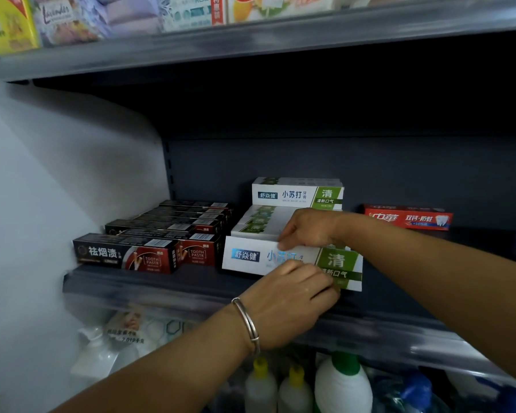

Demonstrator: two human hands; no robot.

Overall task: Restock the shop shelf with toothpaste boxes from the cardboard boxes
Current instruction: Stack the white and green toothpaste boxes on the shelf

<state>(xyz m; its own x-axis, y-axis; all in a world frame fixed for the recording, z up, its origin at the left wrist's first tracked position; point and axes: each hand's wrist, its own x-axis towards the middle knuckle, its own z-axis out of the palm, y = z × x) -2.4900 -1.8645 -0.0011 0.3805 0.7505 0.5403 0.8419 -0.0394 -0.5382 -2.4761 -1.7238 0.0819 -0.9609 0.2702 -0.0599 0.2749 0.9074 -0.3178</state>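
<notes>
Both hands work on one long white-and-green cardboard toothpaste box (292, 261) at the front edge of the dark grey metal shop shelf (149, 283). The left hand (289, 305), with a thin silver bangle (248, 323) on its wrist, has its fingers curled against the box's lower front face. The right hand (309, 229) reaches in from the right and pinches the box's top edge, fingers bent over it. The two-handed hold probably serves to square the box with its printed face outward, so it heads the column of matching white-and-green boxes (295, 193) stacked behind it; the rear ones sit higher, so the front one reads as the start of a new lower row. The box tilts slightly, its right end nearer the shelf lip, so it looks not quite seated yet.

Just to the left lies a row of long black-and-red toothpaste boxes (149, 236), laid flat, one behind another, faces forward. Well to the right, against the back panel, stands a single red toothpaste box (408, 217), with bare shelf between.

The unit stands against a pale wall (42, 174) on the left. The shelf above (251, 40) holds blurred yellow, lavender and white packets. Below are white plastic bottles with yellow caps (261, 380) and a larger white one with a green cap (344, 374). No cardboard supply boxes are in view.
</notes>
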